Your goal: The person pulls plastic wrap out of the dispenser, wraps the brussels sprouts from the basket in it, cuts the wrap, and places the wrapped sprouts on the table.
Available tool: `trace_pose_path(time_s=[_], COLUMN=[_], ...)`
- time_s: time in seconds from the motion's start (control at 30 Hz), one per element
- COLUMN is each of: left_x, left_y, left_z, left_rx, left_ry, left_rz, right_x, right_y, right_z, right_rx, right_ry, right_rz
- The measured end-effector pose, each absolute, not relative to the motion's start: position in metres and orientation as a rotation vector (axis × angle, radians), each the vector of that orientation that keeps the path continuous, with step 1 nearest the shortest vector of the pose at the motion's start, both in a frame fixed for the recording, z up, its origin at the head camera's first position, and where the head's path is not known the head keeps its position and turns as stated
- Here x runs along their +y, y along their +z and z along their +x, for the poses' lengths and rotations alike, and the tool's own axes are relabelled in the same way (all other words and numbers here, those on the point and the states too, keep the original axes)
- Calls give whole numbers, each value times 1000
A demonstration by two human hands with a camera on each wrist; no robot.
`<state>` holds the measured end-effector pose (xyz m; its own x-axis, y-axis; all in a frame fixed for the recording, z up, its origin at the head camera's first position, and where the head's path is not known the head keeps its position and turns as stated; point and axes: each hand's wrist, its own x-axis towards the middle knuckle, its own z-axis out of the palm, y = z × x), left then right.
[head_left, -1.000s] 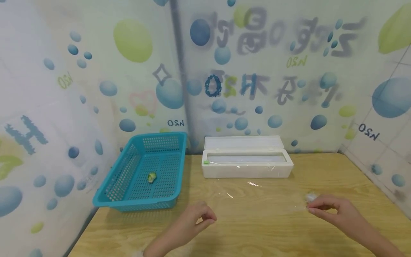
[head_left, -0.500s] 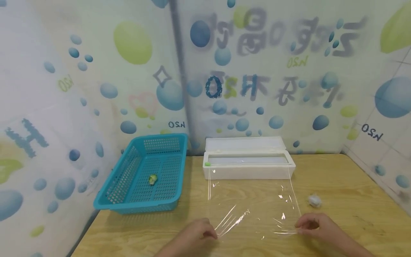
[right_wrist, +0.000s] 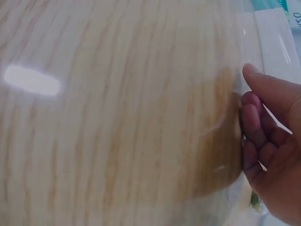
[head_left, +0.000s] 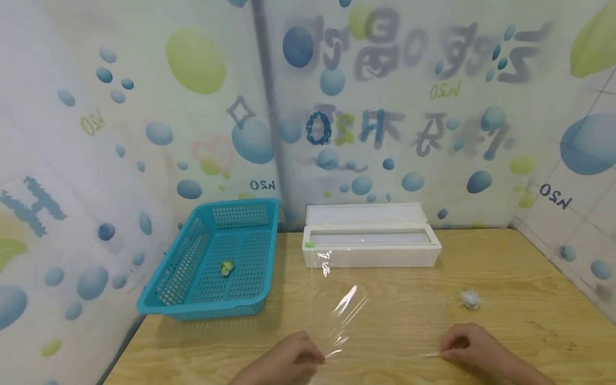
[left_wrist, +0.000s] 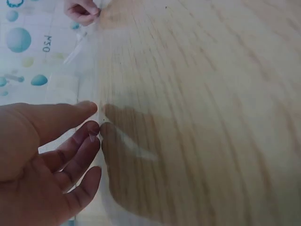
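A clear sheet of cling film [head_left: 345, 302] stretches from the white dispenser box [head_left: 372, 258] toward me, low over the wooden table. My left hand [head_left: 289, 357] pinches its near left corner between thumb and fingers. At the near right corner, my right hand [head_left: 474, 350] pinches the film the same way. Seen from the left wrist, the left hand [left_wrist: 56, 155] has its fingertips at the film's edge, close to the tabletop. In the right wrist view the right hand [right_wrist: 273, 127] bends its fingers in toward the thumb.
A blue plastic basket [head_left: 202, 309] stands at the left with one small green vegetable [head_left: 226, 268] in it. Right of the film lies a small film-wrapped bundle [head_left: 470, 299]. The dispenser's lid [head_left: 366, 214] is raised at the back, before a patterned wall covering [head_left: 423, 107].
Both hands have come nearer to me, the right one also leftward, away from the wrapped bundle. The film has been drawn out farther from the dispenser along with them.
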<state>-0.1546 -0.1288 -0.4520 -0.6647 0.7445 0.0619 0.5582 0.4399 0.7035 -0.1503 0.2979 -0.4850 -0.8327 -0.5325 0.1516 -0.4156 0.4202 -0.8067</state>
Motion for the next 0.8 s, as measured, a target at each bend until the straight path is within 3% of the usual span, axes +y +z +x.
trace_pose_path(time_s=[0.33, 0.67, 0.8], left_x=[-151, -192, -209], left_y=[-454, -431, -396], left_z=[-152, -137, -139], left_rx=[2258, 1918, 1930], left_ry=[1127, 1298, 1252], left_rz=[1338, 632, 656], right_x=[296, 297, 298], right_y=[-484, -485, -485], right_z=[-156, -159, -159], right_rx=[2406, 2300, 2311], right_ry=[-1394, -1444, -1429], right_rz=[-880, -876, -876])
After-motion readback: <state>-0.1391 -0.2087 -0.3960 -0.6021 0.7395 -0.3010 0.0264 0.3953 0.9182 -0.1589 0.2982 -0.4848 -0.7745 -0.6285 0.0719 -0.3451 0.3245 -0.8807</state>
